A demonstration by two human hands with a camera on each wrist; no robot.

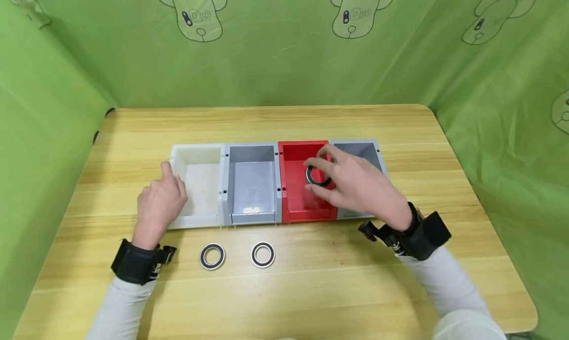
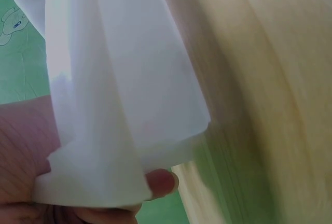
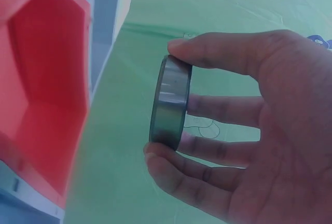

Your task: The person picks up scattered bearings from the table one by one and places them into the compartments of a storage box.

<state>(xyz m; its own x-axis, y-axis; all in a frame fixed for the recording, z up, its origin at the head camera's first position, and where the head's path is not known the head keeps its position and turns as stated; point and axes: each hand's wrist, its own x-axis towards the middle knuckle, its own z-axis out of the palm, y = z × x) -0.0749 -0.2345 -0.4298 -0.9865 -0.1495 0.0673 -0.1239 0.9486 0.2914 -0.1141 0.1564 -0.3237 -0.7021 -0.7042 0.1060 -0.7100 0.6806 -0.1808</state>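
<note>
My right hand (image 1: 362,182) pinches a ball bearing (image 3: 170,102) by its outer edge, thumb on one side and fingertips on the other. In the head view the bearing overlaps the red bin (image 1: 295,201), and the right wrist view shows it held up in the air. At the left end of the row, my left hand (image 1: 162,201) grips the side wall of the white bin (image 2: 150,79), fingers curled round its edge. Two more bearings lie flat on the table in front of the bins, one on the left (image 1: 203,256) and one on the right (image 1: 254,255).
A grey bin (image 1: 253,182) sits between the white and red ones, and another grey bin (image 1: 362,149), partly hidden by my right hand, ends the row. The wooden table (image 1: 311,295) has green curtains (image 1: 275,58) behind it and at both sides.
</note>
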